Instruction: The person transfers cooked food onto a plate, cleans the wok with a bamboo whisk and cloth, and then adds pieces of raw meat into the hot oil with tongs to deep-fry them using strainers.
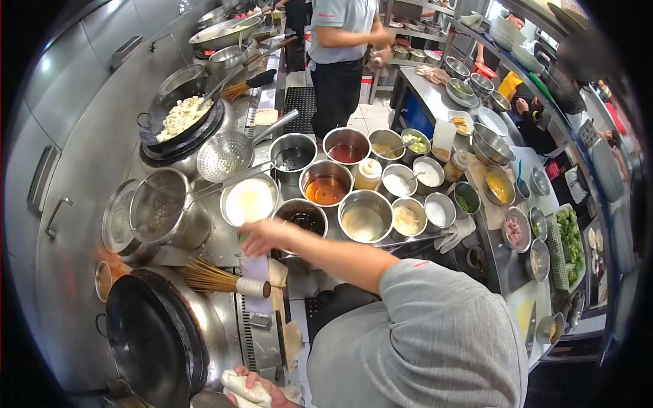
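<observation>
My right hand [269, 236] reaches across the counter, palm down with fingers stretched out. It is just in front of a pot of whitish liquid [250, 200] and beside a pot of dark sauce [304, 219]. I see nothing held in it. At the bottom edge, my left hand [262, 391] is closed around a folded white cloth [246, 389], close to the rim of a black wok [146, 340]. A bamboo wok brush [224, 279] with a white-wrapped handle lies between the wok and the pots. A wire strainer [158, 207] rests over a metal pot behind it.
A perforated skimmer [226, 156] lies across the stove. Behind it, a second wok [180, 115] holds pale diced food. Several pots of sauces and powders, with a squeeze bottle [368, 175], crowd the counter. A co-worker [340, 61] stands beyond. Ingredient bowls [500, 185] line the right side.
</observation>
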Motion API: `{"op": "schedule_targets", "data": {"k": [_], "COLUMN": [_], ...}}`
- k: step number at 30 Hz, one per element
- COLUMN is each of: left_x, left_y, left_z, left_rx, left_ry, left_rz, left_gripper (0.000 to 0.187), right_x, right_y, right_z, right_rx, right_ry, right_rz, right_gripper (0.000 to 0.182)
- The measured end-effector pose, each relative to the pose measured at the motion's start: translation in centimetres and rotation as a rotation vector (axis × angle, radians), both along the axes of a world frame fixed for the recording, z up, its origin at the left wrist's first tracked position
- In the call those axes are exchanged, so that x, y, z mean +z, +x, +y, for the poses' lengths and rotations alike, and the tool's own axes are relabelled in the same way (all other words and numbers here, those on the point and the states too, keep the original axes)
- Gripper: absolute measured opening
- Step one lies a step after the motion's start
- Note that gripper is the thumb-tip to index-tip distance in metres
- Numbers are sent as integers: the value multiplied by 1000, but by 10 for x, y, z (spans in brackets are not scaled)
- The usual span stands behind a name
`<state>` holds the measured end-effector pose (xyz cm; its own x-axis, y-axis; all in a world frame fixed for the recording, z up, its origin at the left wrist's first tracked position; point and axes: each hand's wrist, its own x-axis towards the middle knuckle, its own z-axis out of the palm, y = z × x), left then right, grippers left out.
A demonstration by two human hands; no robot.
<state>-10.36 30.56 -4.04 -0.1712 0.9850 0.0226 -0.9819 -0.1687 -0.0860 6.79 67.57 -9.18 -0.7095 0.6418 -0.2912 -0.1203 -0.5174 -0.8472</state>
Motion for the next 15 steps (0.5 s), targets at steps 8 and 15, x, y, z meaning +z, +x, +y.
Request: {"op": "schedule_targets", "data": {"k": [8, 15], "left_x": [-14, 1], "left_y": [4, 26], "left_z": [8, -3], "left_rx": [330, 462], "left_ry": [-417, -441], "left_rz": [122, 238], "left_gripper": [50, 52], "right_x": [114, 166], "right_y": [52, 9], "right_z": [63, 28], "right_rx": [16, 99], "right_ry": [-393, -247], "right_rz": [290, 108], "right_gripper": [47, 61]}}
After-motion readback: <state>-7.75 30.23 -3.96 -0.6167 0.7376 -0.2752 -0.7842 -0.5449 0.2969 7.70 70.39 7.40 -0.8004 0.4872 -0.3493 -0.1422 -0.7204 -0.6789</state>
